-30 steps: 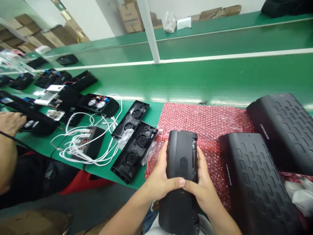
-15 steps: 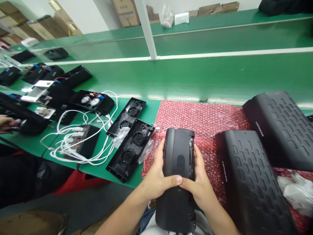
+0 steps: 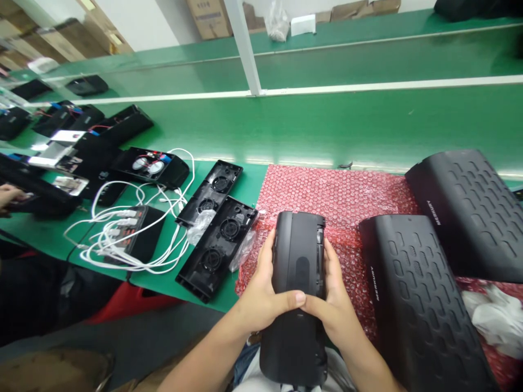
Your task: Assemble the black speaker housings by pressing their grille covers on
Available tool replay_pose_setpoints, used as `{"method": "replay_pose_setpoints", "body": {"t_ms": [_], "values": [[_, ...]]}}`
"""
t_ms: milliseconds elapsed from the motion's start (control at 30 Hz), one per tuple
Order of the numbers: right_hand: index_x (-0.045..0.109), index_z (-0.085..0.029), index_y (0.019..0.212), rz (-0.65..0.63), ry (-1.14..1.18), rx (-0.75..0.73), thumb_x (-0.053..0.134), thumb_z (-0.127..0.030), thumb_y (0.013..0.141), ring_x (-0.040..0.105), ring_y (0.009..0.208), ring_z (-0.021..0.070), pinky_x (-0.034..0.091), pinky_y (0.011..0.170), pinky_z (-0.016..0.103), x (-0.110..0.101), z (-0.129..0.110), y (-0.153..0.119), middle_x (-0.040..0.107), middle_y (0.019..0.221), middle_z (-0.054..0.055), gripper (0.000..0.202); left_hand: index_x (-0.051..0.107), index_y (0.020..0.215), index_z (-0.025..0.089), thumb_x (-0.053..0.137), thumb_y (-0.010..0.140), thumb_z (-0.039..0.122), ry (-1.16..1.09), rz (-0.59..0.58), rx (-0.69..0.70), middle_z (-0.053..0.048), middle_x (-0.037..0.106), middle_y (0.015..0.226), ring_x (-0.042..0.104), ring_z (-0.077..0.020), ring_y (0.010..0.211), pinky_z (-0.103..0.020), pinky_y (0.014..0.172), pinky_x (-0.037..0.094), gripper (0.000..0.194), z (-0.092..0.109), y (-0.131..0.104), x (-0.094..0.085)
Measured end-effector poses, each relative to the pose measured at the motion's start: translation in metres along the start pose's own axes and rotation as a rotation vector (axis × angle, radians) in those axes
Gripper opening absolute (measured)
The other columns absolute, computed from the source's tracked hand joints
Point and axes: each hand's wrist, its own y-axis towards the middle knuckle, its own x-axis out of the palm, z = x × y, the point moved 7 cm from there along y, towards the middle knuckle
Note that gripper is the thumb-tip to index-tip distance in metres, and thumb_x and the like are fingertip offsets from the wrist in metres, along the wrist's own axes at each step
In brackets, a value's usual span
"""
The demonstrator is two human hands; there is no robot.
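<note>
I hold a long black speaker housing (image 3: 297, 256) upright against my lap, its smooth back facing me. My left hand (image 3: 261, 291) wraps its left side and my right hand (image 3: 332, 305) wraps its right side, thumbs meeting across the middle. It stands over the near edge of a red bubble-wrap sheet (image 3: 327, 196) on the green bench. Two more black speakers with patterned grilles lie to the right, one near (image 3: 417, 294) and one farther back (image 3: 466, 212).
Two open black panels with round drivers (image 3: 218, 231) lie left of the bubble wrap. White cables (image 3: 134, 239) tangle over a black unit. More opened housings (image 3: 151, 166) stretch leftward, where another person's hand (image 3: 8, 193) works. White wadding (image 3: 494, 316) sits far right. A white post (image 3: 243, 46) rises behind.
The view has shifted slightly; my hands keep the same hold on the speaker housing. The other person's hand at the left has drawn back toward the frame edge.
</note>
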Motion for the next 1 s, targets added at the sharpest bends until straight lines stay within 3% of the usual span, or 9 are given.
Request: {"method": "replay_pose_setpoints", "body": {"t_ms": [200, 567, 1000], "values": [[0.018, -0.031, 0.15, 0.004, 0.024, -0.008, 0.08, -0.036, 0.07, 0.035, 0.14, 0.0245, 0.044, 0.108, 0.038, -0.0004, -0.0001, 0.0, 0.029, 0.155, 0.006, 0.101, 0.0, 0.15, 0.018, 0.079, 0.067, 0.04, 0.029, 0.016, 0.03, -0.019, 0.022, 0.155, 0.027, -0.0325, 0.143, -0.041, 0.111, 0.037, 0.117, 0.0028, 0.0007, 0.001], [0.016, -0.03, 0.15, -0.012, 0.049, 0.018, 0.08, -0.032, 0.07, 0.037, 0.139, 0.0244, 0.04, 0.111, 0.04, 0.0008, -0.0019, 0.0001, 0.033, 0.154, 0.008, 0.102, 0.001, 0.15, 0.017, 0.079, 0.067, 0.04, 0.02, 0.02, 0.033, -0.02, 0.03, 0.151, 0.031, -0.0343, 0.14, -0.044, 0.112, 0.036, 0.117, 0.0037, 0.0003, 0.0014], [0.011, -0.028, 0.151, -0.027, 0.062, 0.032, 0.081, -0.032, 0.071, 0.034, 0.141, 0.0229, 0.042, 0.109, 0.035, 0.0012, -0.0029, -0.0002, 0.028, 0.156, 0.008, 0.106, 0.002, 0.15, 0.021, 0.08, 0.067, 0.036, -0.029, 0.016, 0.021, -0.017, 0.027, 0.153, 0.036, -0.0335, 0.138, -0.043, 0.11, 0.038, 0.115, 0.0012, 0.0008, 0.002]]}}
